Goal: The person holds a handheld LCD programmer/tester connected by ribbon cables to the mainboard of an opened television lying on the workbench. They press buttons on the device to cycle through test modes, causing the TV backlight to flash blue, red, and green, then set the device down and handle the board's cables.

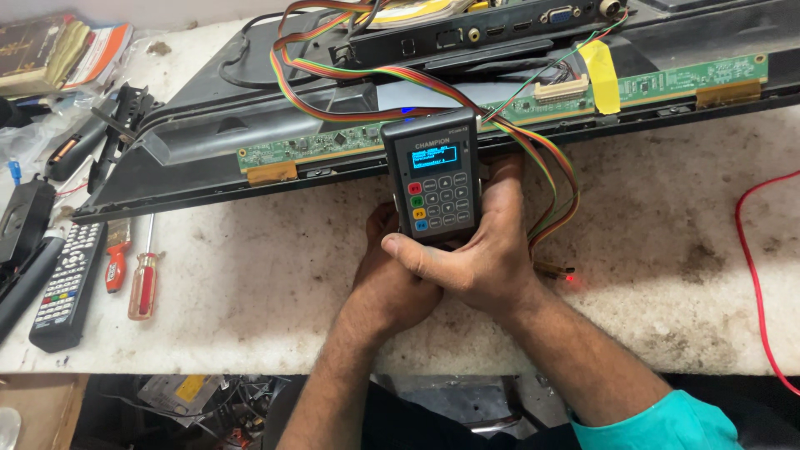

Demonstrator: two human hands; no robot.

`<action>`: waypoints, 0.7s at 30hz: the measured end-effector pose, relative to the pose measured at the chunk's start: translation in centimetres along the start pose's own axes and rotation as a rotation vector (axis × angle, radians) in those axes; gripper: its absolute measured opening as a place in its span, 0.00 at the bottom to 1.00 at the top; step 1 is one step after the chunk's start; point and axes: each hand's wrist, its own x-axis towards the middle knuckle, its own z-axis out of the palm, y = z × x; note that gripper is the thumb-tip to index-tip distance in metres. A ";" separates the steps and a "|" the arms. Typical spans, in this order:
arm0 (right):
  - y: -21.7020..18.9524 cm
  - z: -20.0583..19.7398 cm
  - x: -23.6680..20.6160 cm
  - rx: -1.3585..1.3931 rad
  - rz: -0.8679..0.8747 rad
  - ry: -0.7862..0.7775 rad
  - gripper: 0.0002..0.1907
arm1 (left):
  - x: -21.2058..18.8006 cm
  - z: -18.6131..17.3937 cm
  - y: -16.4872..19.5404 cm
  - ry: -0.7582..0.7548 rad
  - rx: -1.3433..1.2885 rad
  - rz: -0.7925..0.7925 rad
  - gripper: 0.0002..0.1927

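Observation:
A grey handheld tester (433,171) with a lit blue screen and coloured keys stands upright over the bench. My right hand (479,250) wraps around its lower right side and back, thumb across the bottom edge. My left hand (387,279) cups it from below and behind, partly hidden by the right hand. A rainbow ribbon cable (533,158) runs from the tester's top, loops to the right and back up over a long green circuit strip (308,146) on the edge of an opened flat screen panel (200,133).
Two red-handled screwdrivers (143,283) and a black remote control (67,283) lie on the stained white bench at left. A red wire (750,258) curves along the right. A small red light (571,277) glows by the cable end. Books (50,50) sit far left.

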 end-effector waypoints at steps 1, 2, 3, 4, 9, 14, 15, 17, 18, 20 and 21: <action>0.0 0.0 0.0 0.005 0.013 -0.004 0.40 | 0.0 0.0 0.0 -0.007 -0.009 -0.018 0.20; 0.0 -0.1 0.0 0.008 0.027 -0.007 0.39 | 0.0 0.0 0.0 -0.016 -0.021 -0.037 0.19; 0.0 -0.1 0.0 0.003 0.024 -0.009 0.39 | 0.0 0.1 0.1 -0.025 -0.032 -0.056 0.18; 0.0 -0.1 0.0 -0.003 0.020 -0.011 0.39 | -0.1 0.0 0.1 -0.016 -0.027 -0.048 0.18; 0.2 -0.1 -0.2 -0.021 -0.029 -0.012 0.41 | 0.1 0.0 0.3 -0.022 0.003 -0.048 0.17; 0.0 -0.1 -0.1 0.010 0.016 -0.020 0.42 | 0.5 0.2 0.6 0.004 -0.001 -0.031 0.17; 0.0 -0.1 -0.1 -0.014 -0.009 -0.019 0.42 | 0.5 0.3 0.6 0.013 0.021 -0.016 0.17; 0.0 -0.1 -0.2 -0.066 -0.059 -0.015 0.42 | 0.6 0.3 0.5 -0.024 0.029 -0.047 0.16; 0.0 -0.2 -0.2 -0.052 -0.037 -0.018 0.42 | 0.6 0.4 0.5 -0.044 0.033 -0.064 0.15; 0.0 -0.2 -0.2 -0.021 0.002 -0.028 0.41 | 0.4 0.3 0.4 -0.025 0.031 -0.021 0.17; 0.0 -0.2 -0.2 -0.018 -0.007 -0.020 0.42 | 0.4 0.3 0.4 -0.016 0.028 0.002 0.18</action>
